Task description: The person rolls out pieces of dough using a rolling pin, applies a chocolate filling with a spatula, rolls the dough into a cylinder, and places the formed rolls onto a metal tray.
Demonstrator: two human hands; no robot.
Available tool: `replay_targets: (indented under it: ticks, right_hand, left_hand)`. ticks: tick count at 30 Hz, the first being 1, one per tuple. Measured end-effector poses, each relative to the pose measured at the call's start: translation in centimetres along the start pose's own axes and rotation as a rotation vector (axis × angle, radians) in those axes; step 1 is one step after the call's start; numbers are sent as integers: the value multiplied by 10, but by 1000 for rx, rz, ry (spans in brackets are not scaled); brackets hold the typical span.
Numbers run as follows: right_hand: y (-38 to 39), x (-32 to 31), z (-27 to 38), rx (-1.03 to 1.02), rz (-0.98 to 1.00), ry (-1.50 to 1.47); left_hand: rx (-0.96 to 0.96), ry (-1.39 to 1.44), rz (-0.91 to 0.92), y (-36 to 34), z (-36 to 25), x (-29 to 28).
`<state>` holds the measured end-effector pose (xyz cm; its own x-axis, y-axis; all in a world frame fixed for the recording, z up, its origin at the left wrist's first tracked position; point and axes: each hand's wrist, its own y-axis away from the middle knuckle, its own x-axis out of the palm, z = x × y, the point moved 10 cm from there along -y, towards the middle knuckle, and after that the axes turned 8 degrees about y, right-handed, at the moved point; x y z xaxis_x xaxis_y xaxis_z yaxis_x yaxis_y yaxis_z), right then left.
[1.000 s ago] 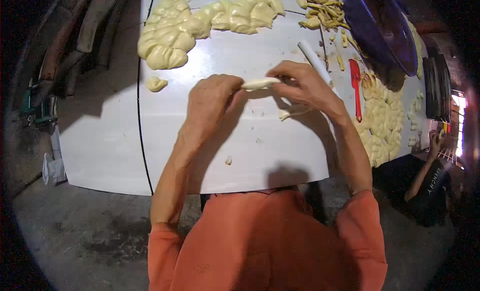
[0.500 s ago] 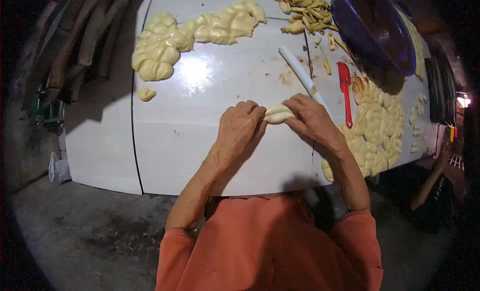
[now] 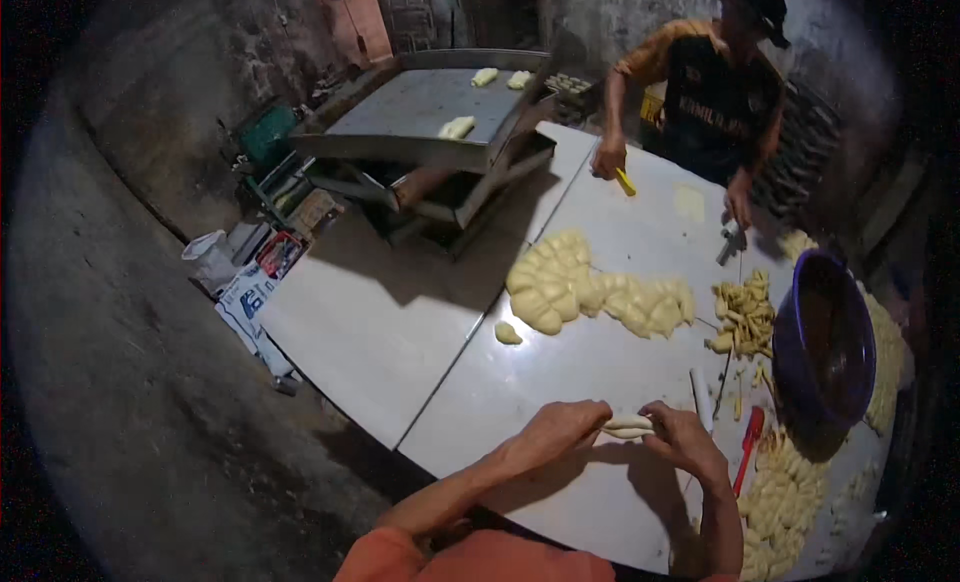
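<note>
A short piece of pale dough [image 3: 627, 428], with lengthwise folds, is stretched between my two hands over the white table [image 3: 500, 407]. My left hand [image 3: 556, 432] pinches its left end. At its right end, my right hand [image 3: 690, 444] has thumb and fingers closed on it. Both hands cast shadows on the tabletop. Beyond them lies a patch of joined dough pieces [image 3: 550, 282], with one small loose dough lump [image 3: 508, 333] beside it. Right of my right hand are a red spatula [image 3: 750, 444], a white rod [image 3: 701, 399] and more dough pieces [image 3: 780, 502].
Stacked metal trays [image 3: 430, 97] stand at the far left; a few dough pieces [image 3: 457, 128] lie on the top one. A purple basin [image 3: 800, 332] and yellowish strips [image 3: 745, 312] are at the right. Across the table a co-worker [image 3: 715, 102] holds a yellow-handled tool [image 3: 625, 182].
My view has swung up and to the left, bringing the trays and the co-worker into sight. Both hands still grip the dough piece by its ends.
</note>
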<state>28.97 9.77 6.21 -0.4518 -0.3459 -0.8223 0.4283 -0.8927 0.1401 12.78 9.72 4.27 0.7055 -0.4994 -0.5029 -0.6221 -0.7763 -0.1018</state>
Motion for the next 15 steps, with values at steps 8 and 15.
replay_targets:
  ticks: [8,15]
  right_hand:
    - [-133,-79,150,-186,-245,443]
    - [-310,-167,297,-386,-512,376]
  left_hand:
    - [133,-254,-151,7,-35,-200]
    - [249,-616,-558,0,-60,-429]
